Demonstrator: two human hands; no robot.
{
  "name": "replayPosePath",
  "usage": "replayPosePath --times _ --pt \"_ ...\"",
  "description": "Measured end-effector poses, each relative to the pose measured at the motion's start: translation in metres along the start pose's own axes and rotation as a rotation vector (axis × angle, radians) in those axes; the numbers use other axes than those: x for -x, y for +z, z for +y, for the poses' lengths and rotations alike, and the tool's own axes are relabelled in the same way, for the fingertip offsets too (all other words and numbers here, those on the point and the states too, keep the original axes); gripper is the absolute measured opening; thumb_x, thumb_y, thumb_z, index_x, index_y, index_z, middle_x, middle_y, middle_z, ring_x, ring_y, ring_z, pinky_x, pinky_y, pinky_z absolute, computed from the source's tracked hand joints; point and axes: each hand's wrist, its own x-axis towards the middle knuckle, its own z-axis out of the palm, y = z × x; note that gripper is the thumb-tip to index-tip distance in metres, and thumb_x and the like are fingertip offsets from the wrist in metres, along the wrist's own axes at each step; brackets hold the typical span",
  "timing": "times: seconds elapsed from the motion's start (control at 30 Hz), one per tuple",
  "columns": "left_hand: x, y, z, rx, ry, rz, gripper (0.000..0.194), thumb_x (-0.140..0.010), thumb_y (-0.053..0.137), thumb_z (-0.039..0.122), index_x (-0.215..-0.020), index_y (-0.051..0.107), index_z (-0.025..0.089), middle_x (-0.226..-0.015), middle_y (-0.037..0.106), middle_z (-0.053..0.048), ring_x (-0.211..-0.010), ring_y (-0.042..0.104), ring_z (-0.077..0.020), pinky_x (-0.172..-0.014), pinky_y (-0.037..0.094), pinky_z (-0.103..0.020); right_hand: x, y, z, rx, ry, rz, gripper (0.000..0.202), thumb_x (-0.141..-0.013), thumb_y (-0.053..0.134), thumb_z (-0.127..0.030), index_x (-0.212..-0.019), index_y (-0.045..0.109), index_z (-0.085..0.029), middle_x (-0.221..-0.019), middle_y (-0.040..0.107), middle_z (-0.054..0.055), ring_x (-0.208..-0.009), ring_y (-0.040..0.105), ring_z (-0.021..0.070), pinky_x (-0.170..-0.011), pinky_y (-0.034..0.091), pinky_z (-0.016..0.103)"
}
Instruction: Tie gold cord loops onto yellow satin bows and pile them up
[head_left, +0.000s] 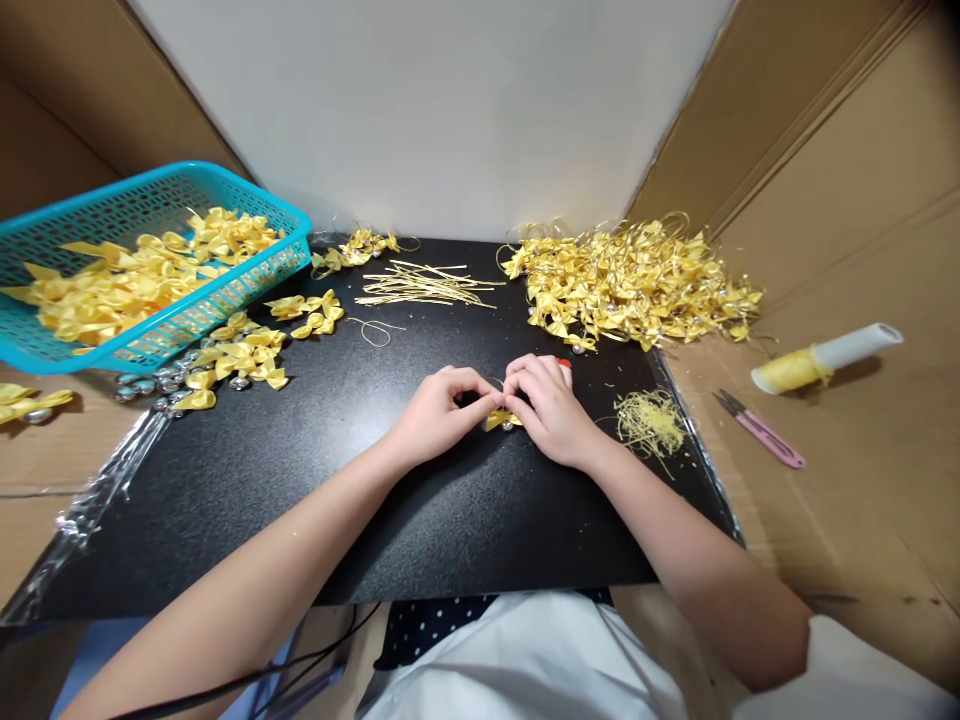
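My left hand [448, 415] and my right hand [551, 408] meet over the middle of the black table board. Both are closed, thumb against fingers, pinching a thin gold cord [493, 382] whose loop shows just above the fingertips. Right below them is a yellow ribbon bow [501, 418] with a small silver bell [508, 426] at its centre. My fingers partly cover the bow, and the exact point where each grips the cord is hidden. A small red object [564, 363] peeks out behind my right hand; its kind cannot be made out.
At left stands a turquoise basket [300, 235] of yellow bows, with loose bows [247, 352] and silver bells [166, 378] beside it. Cut gold cords [424, 285] lie at the back. Corded bows [637, 280], cord scraps [651, 422], pink thread snips [765, 432] and a ribbon-wrapped tube [855, 348] are right.
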Motion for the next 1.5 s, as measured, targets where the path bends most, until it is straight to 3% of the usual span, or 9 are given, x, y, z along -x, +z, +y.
replayPosePath --times 0.63,0.8,0.93,1.17,1.5 --pt "0.003 0.004 0.002 -0.296 0.080 0.066 0.018 -0.078 0.059 0.027 -0.062 0.060 0.019 -0.070 0.066 -0.002 -0.072 0.051 -0.0175 -0.071 0.038 -0.031 0.000 -0.001 0.003 -0.010 0.018 0.082 0.012 -0.094 0.046 -0.024 -0.084 0.053 -0.023 -0.107 0.059 0.005 -0.103 0.048 0.0223 -0.092 0.033 0.040" --pt "0.004 0.002 0.005 -0.289 0.087 0.060 0.006 -0.074 0.059 0.023 -0.075 0.063 0.019 -0.076 0.063 -0.002 -0.077 0.053 -0.0188 -0.075 0.040 -0.033 0.000 0.000 0.004 -0.010 0.021 0.074 0.012 -0.094 0.046 -0.026 -0.085 0.054 -0.023 -0.108 0.059 0.005 -0.104 0.047 0.0218 -0.093 0.033 0.040" --pt "0.004 -0.001 0.008 -0.256 0.140 0.081 0.015 -0.072 0.060 0.019 -0.087 0.063 0.018 -0.084 0.064 -0.003 -0.083 0.054 -0.0196 -0.080 0.041 -0.034 0.000 0.000 0.004 -0.011 0.021 0.072 0.012 -0.095 0.047 -0.025 -0.086 0.054 -0.022 -0.108 0.059 0.005 -0.103 0.047 0.0215 -0.091 0.033 0.039" --pt "0.001 0.000 0.001 -0.213 0.183 0.056 0.013 -0.082 0.062 0.030 -0.083 0.069 0.020 -0.085 0.066 -0.003 -0.082 0.054 -0.0188 -0.079 0.040 -0.034 -0.001 0.000 0.003 -0.020 0.011 0.082 0.012 -0.095 0.048 -0.025 -0.086 0.055 -0.022 -0.107 0.059 0.005 -0.103 0.047 0.0218 -0.091 0.032 0.038" --pt "-0.002 -0.007 -0.003 -0.169 0.149 -0.056 0.015 -0.083 0.061 0.028 -0.075 0.071 0.020 -0.083 0.070 -0.001 -0.083 0.059 -0.0176 -0.086 0.040 -0.035 -0.003 0.000 0.004 -0.030 0.066 0.127 0.012 -0.094 0.048 -0.026 -0.084 0.054 -0.022 -0.110 0.060 0.005 -0.105 0.047 0.0220 -0.090 0.033 0.038"
